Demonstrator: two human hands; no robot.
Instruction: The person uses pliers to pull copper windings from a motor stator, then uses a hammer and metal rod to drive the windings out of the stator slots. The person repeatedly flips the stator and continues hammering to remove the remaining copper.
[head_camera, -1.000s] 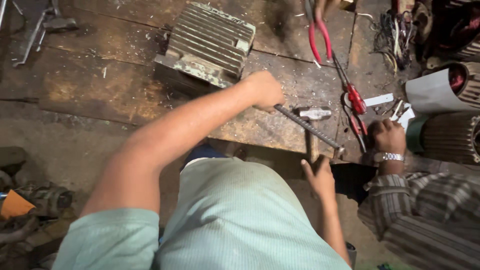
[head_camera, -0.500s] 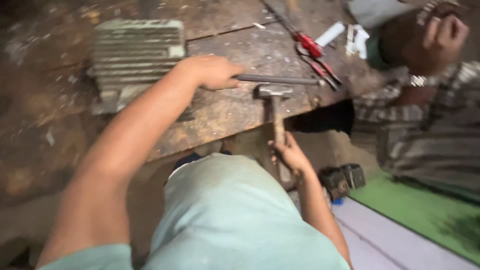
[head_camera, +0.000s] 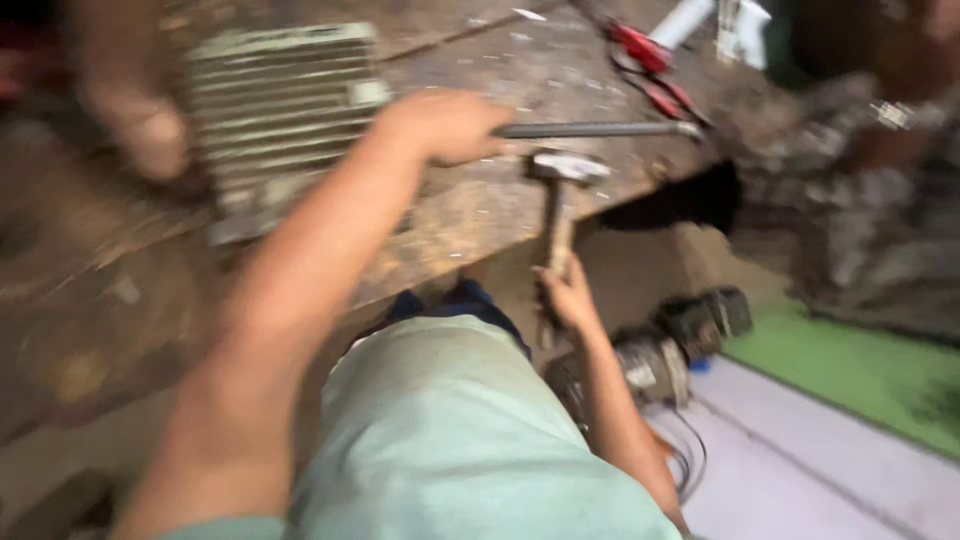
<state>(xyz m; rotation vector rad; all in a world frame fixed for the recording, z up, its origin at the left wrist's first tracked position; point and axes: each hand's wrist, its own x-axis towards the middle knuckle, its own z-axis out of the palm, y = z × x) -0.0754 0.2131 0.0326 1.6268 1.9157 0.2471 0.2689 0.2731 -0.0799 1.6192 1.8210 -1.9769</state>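
Head view, blurred. Left hand (head_camera: 445, 125) closed round near end of metal rod (head_camera: 600, 129); rod lies flat on tabletop (head_camera: 470, 215), tip pointing twd red pliers (head_camera: 650, 65). Right hand (head_camera: 568, 295) gripped on wooden handle of hammer (head_camera: 560, 200), below tabletop edge, head raised just under rod. Finned metal housing (head_camera: 275, 120) beside left arm. Other person's sleeve (head_camera: 850, 200) at right. Step, prob.: striking rod. Next calls for steady rod, square blow, fingers kept off strike point.
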